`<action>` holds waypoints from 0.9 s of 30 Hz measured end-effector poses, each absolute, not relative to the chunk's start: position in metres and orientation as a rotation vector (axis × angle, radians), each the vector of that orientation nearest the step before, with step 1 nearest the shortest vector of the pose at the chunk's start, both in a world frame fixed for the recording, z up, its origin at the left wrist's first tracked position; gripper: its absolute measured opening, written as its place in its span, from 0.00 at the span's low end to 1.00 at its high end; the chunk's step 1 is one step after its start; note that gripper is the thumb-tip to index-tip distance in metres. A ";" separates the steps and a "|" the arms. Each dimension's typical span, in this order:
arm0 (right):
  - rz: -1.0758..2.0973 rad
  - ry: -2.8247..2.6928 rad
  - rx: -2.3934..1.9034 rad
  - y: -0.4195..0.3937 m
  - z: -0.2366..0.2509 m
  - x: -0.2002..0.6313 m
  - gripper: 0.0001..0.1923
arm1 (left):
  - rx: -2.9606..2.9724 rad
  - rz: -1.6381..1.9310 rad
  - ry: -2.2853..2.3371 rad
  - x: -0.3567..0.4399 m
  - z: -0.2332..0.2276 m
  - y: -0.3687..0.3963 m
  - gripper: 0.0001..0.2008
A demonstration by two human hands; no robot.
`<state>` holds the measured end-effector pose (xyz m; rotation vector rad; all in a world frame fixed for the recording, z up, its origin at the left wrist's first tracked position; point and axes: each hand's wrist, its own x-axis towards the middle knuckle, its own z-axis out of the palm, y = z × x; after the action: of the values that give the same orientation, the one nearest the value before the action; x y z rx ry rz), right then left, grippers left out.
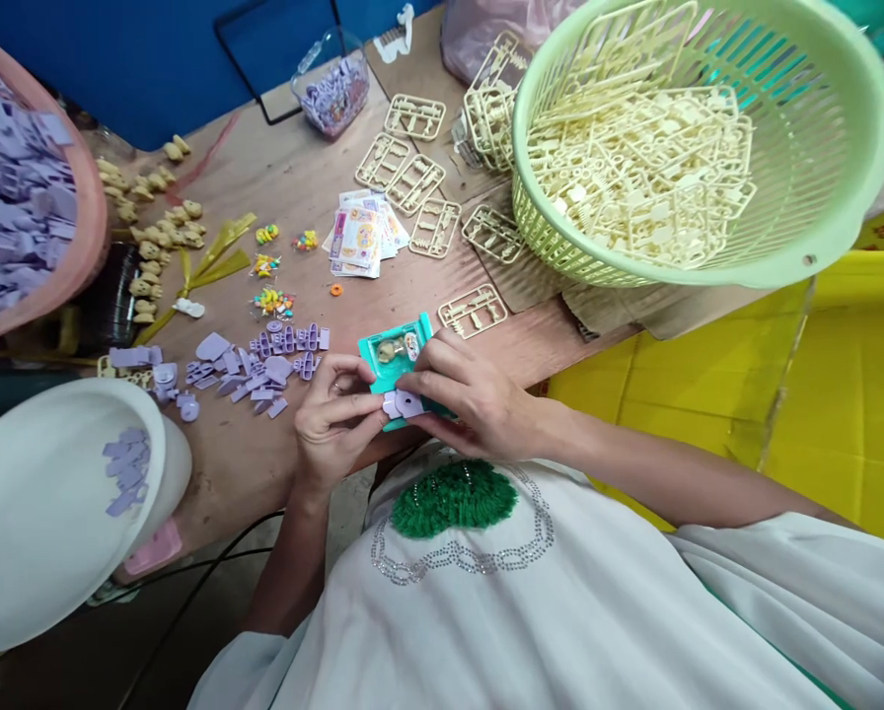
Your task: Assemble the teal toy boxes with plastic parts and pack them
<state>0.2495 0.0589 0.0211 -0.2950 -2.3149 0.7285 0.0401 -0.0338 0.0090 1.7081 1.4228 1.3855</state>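
Close to my body, both hands meet at a small teal plastic case (387, 370) at the table's front edge. Inside its upper part show a small tan figure (392, 349) and a printed sticker (411, 345). A flat lilac plastic piece (405, 403) lies at the case's lower part. My left hand (336, 422) pinches this lilac piece from the left, its fingers beside the case. My right hand (472, 394) wraps round the case's right side, its fingertips close to the lilac piece. The right fingers hide part of the case.
Loose lilac parts (242, 370) lie left of my hands. Cream part frames (475, 311), paper leaflets (357, 237) and small tan figures (150, 261) are spread behind. A green basket (679, 271) stands right, a pink tub (91, 197) and white bucket (35, 513) left.
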 end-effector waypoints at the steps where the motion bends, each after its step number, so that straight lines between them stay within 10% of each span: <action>1: 0.755 -2.284 -0.281 0.058 0.017 0.250 0.11 | 1.710 1.401 1.432 0.042 0.009 -0.035 0.04; 27: 0.765 -2.250 -0.379 0.050 0.017 0.243 0.15 | 1.174 1.635 1.630 0.085 -0.009 -0.065 0.09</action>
<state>0.2434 0.0500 0.0171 -0.3787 -2.2499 0.7649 0.0850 -0.0649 -0.0086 1.1737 1.6296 1.6346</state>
